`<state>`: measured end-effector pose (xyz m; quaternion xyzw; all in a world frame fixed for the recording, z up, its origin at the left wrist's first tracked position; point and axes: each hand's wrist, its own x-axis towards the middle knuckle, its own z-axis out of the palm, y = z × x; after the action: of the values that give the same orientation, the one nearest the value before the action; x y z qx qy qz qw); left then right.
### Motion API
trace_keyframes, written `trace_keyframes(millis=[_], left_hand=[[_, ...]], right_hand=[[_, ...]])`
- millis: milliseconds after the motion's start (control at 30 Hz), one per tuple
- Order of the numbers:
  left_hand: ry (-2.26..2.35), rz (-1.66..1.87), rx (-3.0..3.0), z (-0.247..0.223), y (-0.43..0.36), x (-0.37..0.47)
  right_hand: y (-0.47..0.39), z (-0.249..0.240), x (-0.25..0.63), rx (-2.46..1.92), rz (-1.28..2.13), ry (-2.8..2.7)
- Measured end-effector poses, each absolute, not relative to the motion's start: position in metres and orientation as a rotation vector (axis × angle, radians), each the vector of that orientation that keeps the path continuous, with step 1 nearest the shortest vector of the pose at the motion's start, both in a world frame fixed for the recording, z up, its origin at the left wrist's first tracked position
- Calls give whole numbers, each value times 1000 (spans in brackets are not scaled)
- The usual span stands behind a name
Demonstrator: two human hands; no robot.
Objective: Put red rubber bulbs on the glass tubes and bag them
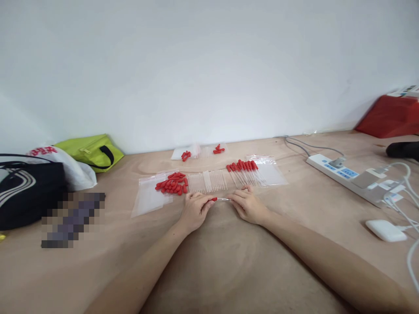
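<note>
My left hand point(194, 212) is closed on a red rubber bulb point(214, 199), pinched between thumb and fingers. My right hand point(250, 206) grips a thin glass dropper tube point(224, 199), whose left end meets the bulb between the hands; how far it goes in I cannot tell. Beyond the left hand, a pile of loose red bulbs point(172, 185) lies on clear zip bags point(142, 198). Bare glass tubes point(207, 181) form a row in the middle. Past my right hand, several droppers with red bulbs point(242, 166) rest side by side, partly over another clear bag point(276, 171).
Two small bags with red bulbs point(186, 155) lie near the wall. A power strip point(347, 176) with cables and a white charger point(386, 230) occupy the right. At left are a black bag point(39, 192), a lime-green bag point(90, 150) and a pixelated object point(75, 220).
</note>
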<state>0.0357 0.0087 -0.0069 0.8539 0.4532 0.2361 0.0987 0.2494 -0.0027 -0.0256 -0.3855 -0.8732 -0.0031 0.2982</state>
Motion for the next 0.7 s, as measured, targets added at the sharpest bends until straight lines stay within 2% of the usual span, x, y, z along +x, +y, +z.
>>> trace_keyframes(millis=[367, 700], left_hand=[[1362, 708, 2509, -5, 7, 36], [1230, 693, 2585, -3, 5, 34]], right_hand=[[-5, -21, 249, -1095, -51, -2262], [-2, -21, 252, -1004, 80, -2308]])
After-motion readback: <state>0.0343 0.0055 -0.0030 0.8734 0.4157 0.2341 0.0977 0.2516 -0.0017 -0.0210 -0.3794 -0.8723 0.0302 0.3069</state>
